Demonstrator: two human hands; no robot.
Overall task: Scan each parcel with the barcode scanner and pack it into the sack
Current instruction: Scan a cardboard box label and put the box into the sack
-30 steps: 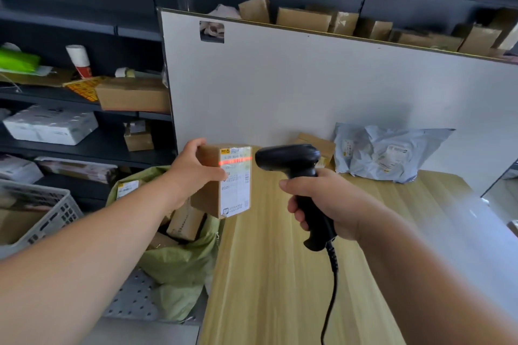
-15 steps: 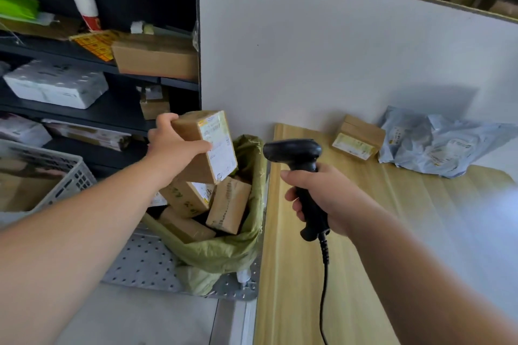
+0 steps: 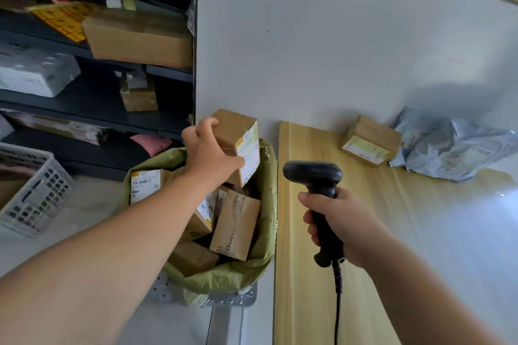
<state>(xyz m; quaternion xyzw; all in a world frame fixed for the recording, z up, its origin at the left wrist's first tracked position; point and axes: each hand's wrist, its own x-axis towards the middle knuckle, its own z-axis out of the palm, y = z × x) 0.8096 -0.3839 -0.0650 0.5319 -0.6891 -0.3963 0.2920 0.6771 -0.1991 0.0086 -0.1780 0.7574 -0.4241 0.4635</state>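
— Hands first?
— The left hand (image 3: 208,152) grips a cardboard box (image 3: 238,137) from above, fingers curled over its far edge. The right hand (image 3: 340,221) is wrapped round the scanner (image 3: 316,179) handle.
— What's changed?
— A second ago a red scan line lay on the box's label; now it's gone. The box is at frame centre, over the far rim of the green sack (image 3: 263,260). The left arm reaches straight out, and the scanner stays upright over the table (image 3: 308,302) edge.

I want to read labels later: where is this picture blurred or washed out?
Head view: glare whitens the table at right; the label on the parcel in the left hand is soft and unreadable; the shelf box at left is smeared.
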